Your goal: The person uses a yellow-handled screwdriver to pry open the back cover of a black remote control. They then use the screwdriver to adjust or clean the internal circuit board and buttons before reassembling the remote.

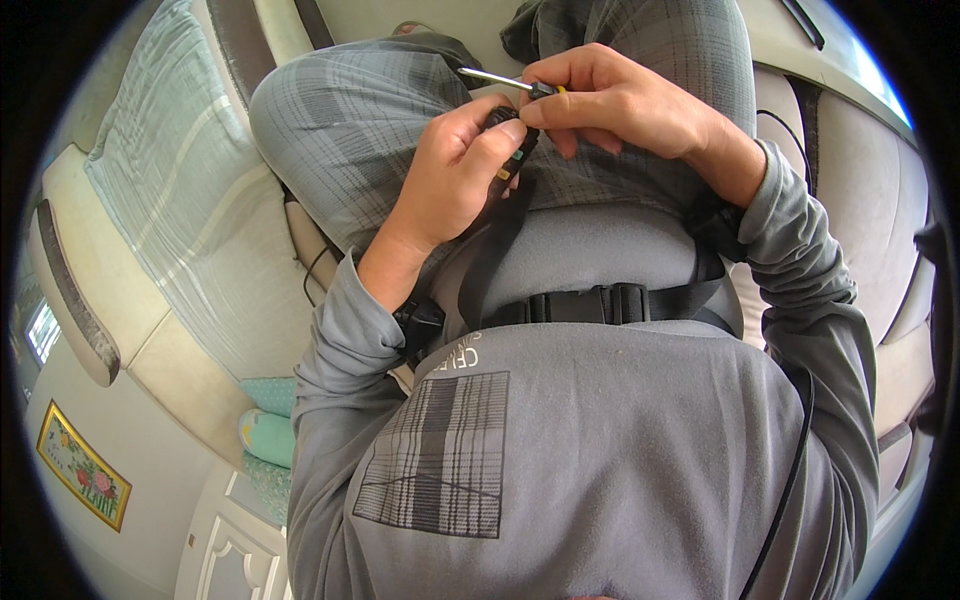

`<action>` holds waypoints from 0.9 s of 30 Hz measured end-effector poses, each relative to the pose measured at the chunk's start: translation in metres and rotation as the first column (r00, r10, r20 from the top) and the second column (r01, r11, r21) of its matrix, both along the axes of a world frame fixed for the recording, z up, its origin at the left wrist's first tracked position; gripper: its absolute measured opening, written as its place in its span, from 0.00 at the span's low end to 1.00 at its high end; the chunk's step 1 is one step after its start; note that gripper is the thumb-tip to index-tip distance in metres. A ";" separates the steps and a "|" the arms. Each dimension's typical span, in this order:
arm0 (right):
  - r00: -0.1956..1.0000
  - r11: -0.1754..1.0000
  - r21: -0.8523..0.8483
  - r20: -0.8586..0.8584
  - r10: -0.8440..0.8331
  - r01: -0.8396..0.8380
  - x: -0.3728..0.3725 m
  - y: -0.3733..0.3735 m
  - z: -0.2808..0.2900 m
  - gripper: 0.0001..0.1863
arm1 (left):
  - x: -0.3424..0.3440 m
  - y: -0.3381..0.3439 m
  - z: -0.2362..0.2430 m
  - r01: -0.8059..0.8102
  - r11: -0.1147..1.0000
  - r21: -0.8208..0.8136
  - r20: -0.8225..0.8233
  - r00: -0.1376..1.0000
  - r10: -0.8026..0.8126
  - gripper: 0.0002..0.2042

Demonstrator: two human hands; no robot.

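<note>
In my left hand point(447, 172) is a small black remote control point(518, 157) with coloured buttons, green and yellow among them. The thumb lies across its face, and the fingers behind it are partly hidden. My right hand point(625, 105) is closed around the black and yellow handle of a screwdriver point(497, 78). The metal shaft points to the left, above the remote and apart from it. Right fingertips come close to the remote's upper end; whether they touch it I cannot tell. Both hands are raised over my lap, between the knees of grey checked trousers point(340, 130).
I sit on a beige sofa point(860, 190), with a pale blue-green cover point(190, 190) over its left part. A light tabletop point(850, 60) at the upper right bears a thin black object point(802, 24). A black buckled strap point(580, 305) crosses my waist. Thin black cables hang at both sides.
</note>
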State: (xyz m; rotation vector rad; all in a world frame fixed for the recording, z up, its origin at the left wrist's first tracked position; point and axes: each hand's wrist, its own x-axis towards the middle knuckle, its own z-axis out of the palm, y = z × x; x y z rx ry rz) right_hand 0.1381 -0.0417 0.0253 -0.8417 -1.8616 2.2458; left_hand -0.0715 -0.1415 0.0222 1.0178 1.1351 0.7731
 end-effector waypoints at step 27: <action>1.000 0.998 0.069 0.020 -0.007 0.006 -0.001 -0.001 0.001 0.13 | -0.004 -0.002 -0.012 -0.043 0.997 -0.070 0.098 0.994 0.050 0.15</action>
